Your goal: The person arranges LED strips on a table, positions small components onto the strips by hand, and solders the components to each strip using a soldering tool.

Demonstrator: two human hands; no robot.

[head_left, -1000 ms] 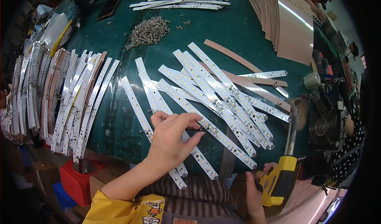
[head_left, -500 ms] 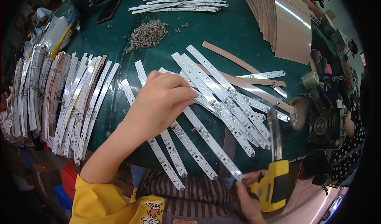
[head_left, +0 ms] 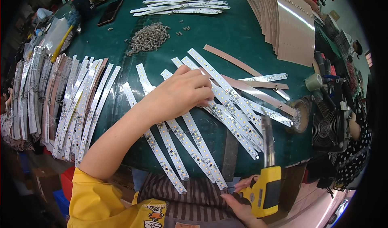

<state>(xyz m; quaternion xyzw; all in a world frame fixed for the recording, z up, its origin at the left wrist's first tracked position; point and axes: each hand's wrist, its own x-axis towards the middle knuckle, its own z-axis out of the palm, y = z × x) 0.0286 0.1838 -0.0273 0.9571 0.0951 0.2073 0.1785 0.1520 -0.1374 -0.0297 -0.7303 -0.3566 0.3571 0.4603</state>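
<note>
My left hand point(head_left: 182, 92) reaches over a loose pile of white LED strips point(head_left: 230, 112). Its fingers are curled together against the strips, and what lies between the fingertips is hidden. In my right hand point(head_left: 241, 201) is a yellow-and-black soldering gun point(head_left: 266, 191), its long metal tip upward beside the pile's right end. Thumb and a finger of that hand stand apart, close to the lower end of an LED strip. Several more LED strips point(head_left: 171, 151) fan out toward me, their near ends at the table's edge.
Upright strips point(head_left: 68, 106) crowd the left side. Small metal parts point(head_left: 148, 38) form a heap behind, near more strips point(head_left: 182, 5) and a phone point(head_left: 110, 12). Tan boards point(head_left: 297, 30) lie far right. A tape roll point(head_left: 300, 117) and a fan point(head_left: 326, 127) stand on the right.
My left hand has moved right over the pile. The strip near my right fingers now lies further left, beside the fanned ones. My right hand and the soldering gun have shifted left.
</note>
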